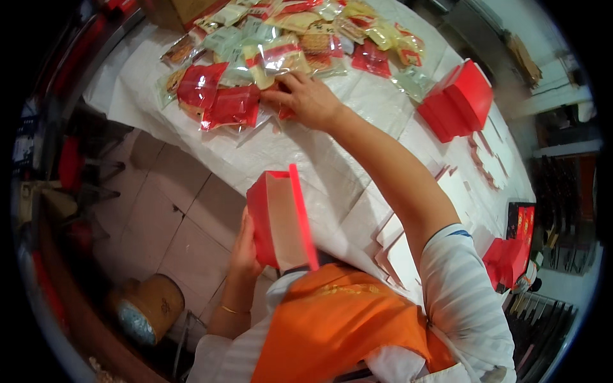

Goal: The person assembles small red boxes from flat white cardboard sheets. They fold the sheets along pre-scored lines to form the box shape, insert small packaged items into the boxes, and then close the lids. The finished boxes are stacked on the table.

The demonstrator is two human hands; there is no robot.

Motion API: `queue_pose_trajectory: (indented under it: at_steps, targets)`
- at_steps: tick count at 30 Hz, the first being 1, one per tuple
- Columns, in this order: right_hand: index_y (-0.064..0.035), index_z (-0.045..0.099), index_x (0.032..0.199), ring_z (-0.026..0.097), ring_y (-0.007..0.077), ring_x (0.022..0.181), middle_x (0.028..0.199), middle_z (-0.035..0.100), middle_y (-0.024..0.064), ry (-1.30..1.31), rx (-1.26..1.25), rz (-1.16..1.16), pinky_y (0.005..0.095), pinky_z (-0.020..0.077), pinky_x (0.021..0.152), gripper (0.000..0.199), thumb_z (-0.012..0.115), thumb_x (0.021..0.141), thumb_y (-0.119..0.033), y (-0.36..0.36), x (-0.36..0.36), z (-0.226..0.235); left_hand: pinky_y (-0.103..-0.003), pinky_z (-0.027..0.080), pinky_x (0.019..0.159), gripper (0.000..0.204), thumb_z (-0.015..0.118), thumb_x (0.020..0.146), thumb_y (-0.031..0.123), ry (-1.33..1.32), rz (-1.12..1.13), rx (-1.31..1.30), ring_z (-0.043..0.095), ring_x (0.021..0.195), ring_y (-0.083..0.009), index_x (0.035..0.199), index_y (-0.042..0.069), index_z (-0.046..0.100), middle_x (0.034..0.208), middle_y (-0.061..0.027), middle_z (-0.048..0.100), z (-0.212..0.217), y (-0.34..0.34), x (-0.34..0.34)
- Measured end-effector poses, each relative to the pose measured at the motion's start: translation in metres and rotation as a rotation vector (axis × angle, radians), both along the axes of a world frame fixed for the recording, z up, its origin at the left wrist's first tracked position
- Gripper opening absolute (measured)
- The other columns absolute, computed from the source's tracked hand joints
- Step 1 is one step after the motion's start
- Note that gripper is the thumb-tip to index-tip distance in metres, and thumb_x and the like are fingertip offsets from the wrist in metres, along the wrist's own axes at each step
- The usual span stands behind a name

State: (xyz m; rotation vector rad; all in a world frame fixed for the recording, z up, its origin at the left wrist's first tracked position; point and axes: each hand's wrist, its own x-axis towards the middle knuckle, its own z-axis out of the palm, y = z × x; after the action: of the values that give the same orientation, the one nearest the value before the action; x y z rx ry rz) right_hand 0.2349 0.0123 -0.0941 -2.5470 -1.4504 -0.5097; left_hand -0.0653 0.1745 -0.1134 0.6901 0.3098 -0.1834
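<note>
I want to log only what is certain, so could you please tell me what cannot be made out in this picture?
Head view, all items:
- What the right hand grips: its own fingers cover the item at the packet pile.
- Inside of the open red box in the left hand: only one pale inner wall shows.
- The far packets: too small and blurred.
- The red boxes: their contents are hidden.

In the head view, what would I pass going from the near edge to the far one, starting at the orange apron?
Orange apron → open red box in the left hand → right hand on a red packet → heap of clear and red snack packets at the far end of the white-covered table.
</note>
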Motion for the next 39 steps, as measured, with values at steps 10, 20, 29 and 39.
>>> queue_pose_trajectory:
  at_steps: [10,20,29,39]
  targets:
    - [-0.0138,0.060,0.126,0.067,0.0243,0.109,0.114,0.067,0.0077,0.694,0.300,-0.283,0.0373,0.0551,0.092,0.041,0.070,0.087,-0.007,-0.058,-0.022,0.054,-0.041,0.039,0.117,0.056,0.034,0.113,0.039,0.052,0.225,0.104,0.042,0.143,-0.0210,0.160,0.011,0.022,0.158,-0.0080,0.039,0.022,-0.030,0.037]
    - [-0.0019,0.058,0.116,0.069,0.0282,0.091,0.102,0.068,0.0159,0.536,0.721,-0.417,0.0352,0.0549,0.082,0.039,0.079,0.085,-0.014,-0.116,-0.184,0.164,-0.042,0.035,0.118,0.068,0.038,0.111,0.043,-0.142,0.213,0.497,0.037,0.145,-0.0271,0.163,0.008,0.011,0.161,-0.0145,0.031,0.020,-0.087,0.061]
    - [-0.0029,0.057,0.095,0.061,0.0354,0.088,0.094,0.061,0.0151,0.318,0.348,-0.616,0.0417,0.0501,0.076,0.030,0.076,0.088,-0.025,-0.148,-0.233,0.179,-0.041,0.033,0.118,0.072,0.039,0.111,0.045,-0.227,0.105,0.390,0.036,0.145,-0.0279,0.162,0.005,0.010,0.162,-0.0163,0.029,0.024,-0.133,0.047]
    - [-0.0034,0.064,0.079,0.054,0.0323,0.100,0.107,0.061,0.0126,0.042,0.298,-0.656,0.0425,0.0452,0.091,0.026,0.075,0.087,-0.026,-0.199,-0.254,0.169,-0.040,0.035,0.117,0.073,0.041,0.110,0.045,-0.283,-0.098,0.219,0.039,0.142,-0.0272,0.162,0.004,0.010,0.158,-0.0154,0.034,0.037,-0.176,0.021]
